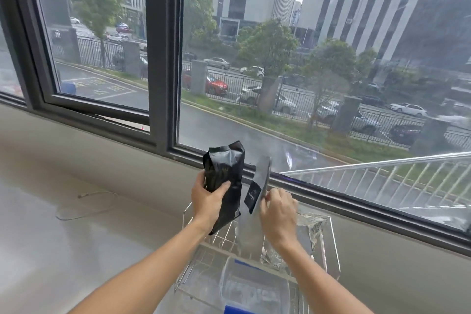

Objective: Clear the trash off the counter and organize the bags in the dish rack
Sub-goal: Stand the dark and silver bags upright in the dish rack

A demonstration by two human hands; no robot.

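Observation:
My left hand (209, 201) grips a crumpled black foil bag (225, 178) upright above the wire dish rack (331, 245). Beside it my right hand (277, 211) pinches the lower edge of a flat grey-and-black pouch (258, 183), held upright and edge-on. In the rack sit a crinkled silver foil bag (312, 227) at the right and a clear zip bag with a blue strip (252, 283) at the front. Both hands hover over the rack, close to the window.
The pale counter (63, 237) stretches to the left, with a thin cord (84, 201) lying on it. A dark window frame (163, 58) runs along the back; the left pane stands slightly open. A street with cars lies outside.

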